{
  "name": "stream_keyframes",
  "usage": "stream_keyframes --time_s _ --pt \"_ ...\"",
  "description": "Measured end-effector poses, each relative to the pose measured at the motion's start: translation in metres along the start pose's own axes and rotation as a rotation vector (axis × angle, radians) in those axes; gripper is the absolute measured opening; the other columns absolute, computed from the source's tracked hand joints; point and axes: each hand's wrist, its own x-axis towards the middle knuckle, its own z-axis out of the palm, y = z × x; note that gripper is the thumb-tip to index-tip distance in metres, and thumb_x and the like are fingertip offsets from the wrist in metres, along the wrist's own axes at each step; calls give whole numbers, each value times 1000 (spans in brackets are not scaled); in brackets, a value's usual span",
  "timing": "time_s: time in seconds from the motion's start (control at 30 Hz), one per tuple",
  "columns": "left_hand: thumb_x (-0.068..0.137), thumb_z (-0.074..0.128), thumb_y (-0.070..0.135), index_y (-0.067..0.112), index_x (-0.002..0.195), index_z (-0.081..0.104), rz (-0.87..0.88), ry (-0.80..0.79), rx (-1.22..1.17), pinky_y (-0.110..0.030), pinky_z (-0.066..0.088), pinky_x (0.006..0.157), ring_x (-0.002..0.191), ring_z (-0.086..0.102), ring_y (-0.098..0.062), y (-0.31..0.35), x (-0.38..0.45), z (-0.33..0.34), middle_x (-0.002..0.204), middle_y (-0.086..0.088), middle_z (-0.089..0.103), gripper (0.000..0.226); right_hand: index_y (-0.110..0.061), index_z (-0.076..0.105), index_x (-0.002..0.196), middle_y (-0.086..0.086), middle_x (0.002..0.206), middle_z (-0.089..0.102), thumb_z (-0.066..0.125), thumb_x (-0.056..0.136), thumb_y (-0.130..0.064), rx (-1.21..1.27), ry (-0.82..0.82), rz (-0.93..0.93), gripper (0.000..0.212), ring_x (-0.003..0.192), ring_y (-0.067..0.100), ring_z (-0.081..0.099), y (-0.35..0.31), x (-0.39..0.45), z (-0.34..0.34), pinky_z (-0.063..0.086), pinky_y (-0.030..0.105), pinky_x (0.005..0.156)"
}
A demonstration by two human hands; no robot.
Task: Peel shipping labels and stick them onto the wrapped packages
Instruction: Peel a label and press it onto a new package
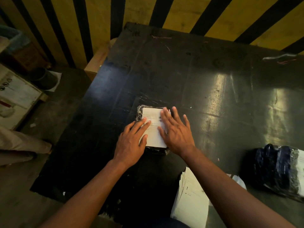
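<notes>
A small package wrapped in dark shiny film (139, 111) lies in the middle of the black table (181, 71). A white shipping label (152, 116) with a barcode covers most of its top. My left hand (131, 142) lies flat on the label's left side, fingers spread. My right hand (176, 130) presses flat on its right side, fingers apart and reaching past the package's far edge. Neither hand holds anything. A stack of white label sheets (190, 199) lies near the table's front edge, partly under my right forearm.
Another wrapped dark package (276, 170) with a white label sits at the right edge. A yellow and black striped wall (98, 22) stands behind the table. On the left are a white box (16, 96), a dark cylinder (44, 78) and someone's trouser leg (21, 143).
</notes>
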Motion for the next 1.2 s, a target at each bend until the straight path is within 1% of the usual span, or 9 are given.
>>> stream_keyframes --time_s 0.1,0.4,0.5,0.6,0.7,0.9,1.03,1.1,1.2 --pt "106 43 39 36 160 30 5 14 21 -42 44 113 148 28 -18 -1 0 0 167 14 26 56 -26 15 164 -7 171 9 14 104 -40 -62 9 -146 61 158 21 -4 -10 -6 7 6 59 127" --pt "105 42 44 43 159 26 37 14 24 -43 49 103 144 34 -17 -6 1 -3 168 17 23 57 -36 26 161 -16 168 18 16 108 -55 -113 17 44 57 159 19 -4 17 -27 -3 -11 60 124" --pt "106 42 40 41 160 26 33 23 -4 -42 49 105 143 35 -18 -5 1 1 168 15 23 56 -29 31 160 -10 168 24 23 109 -48 -83 71 34 55 159 20 0 13 -26 -2 -6 56 125" --pt "106 37 41 41 160 25 32 25 -8 -41 49 105 144 35 -18 -5 0 4 169 16 21 55 -25 33 160 -5 167 27 30 103 -38 -83 73 -149 58 158 24 7 -6 -28 8 6 58 126" --pt "105 34 45 41 160 24 49 27 9 -40 52 100 142 37 -18 -8 0 3 169 16 20 56 -25 33 159 -6 166 27 25 103 -40 -69 54 -184 58 158 23 13 -18 -39 19 17 64 124" --pt "105 38 46 46 159 23 55 33 2 -39 53 96 139 38 -16 -8 1 1 168 19 20 56 -36 35 157 -16 164 27 19 106 -49 -99 59 -53 55 158 20 9 14 -66 22 7 64 125" --pt "107 39 40 42 160 25 37 42 -36 -41 54 98 140 37 -17 -4 0 5 168 16 21 55 -28 48 152 -9 162 37 28 106 -45 -71 131 -44 53 157 21 15 4 -63 19 11 57 127" --pt "106 38 40 41 160 26 43 44 -47 -41 55 96 139 39 -18 -3 0 6 168 15 22 56 -23 43 155 -5 165 33 32 105 -42 -56 142 -131 54 158 22 15 -10 -64 25 15 56 126" --pt "106 37 40 41 161 25 59 44 -41 -40 55 96 139 40 -17 -6 -1 6 168 15 22 56 -22 16 164 -2 172 9 40 102 -43 -85 97 -225 70 160 22 1 -19 -77 42 12 58 126"
